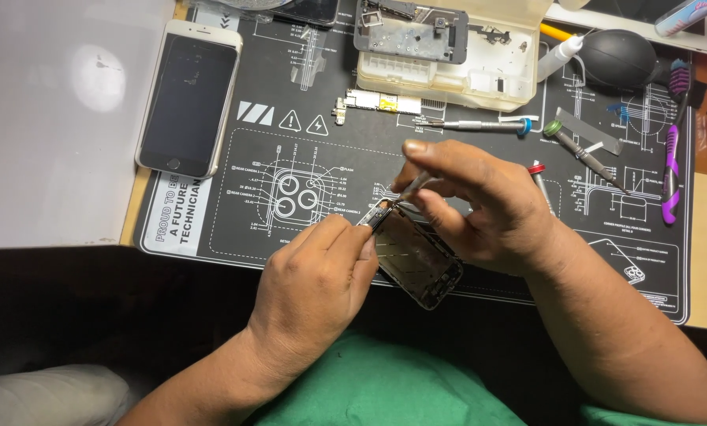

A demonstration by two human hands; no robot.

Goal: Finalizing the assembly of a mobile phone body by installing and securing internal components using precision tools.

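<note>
An opened phone chassis (416, 256) lies tilted at the near edge of a black repair mat (235, 166). My left hand (314, 288) grips the chassis at its upper left corner, fingers curled around the frame. My right hand (479, 201) hovers over the same corner and pinches a thin metal tool (413, 187) whose tip points down at the top edge of the chassis. What the tip touches is hidden by my fingers.
A white phone (188, 99) lies face up at the mat's left. A cream parts tray (448, 47) stands at the back, a small circuit board (373, 101) in front of it. Screwdrivers (479, 125), a black air blower (617, 57) and a purple brush (670, 173) lie right.
</note>
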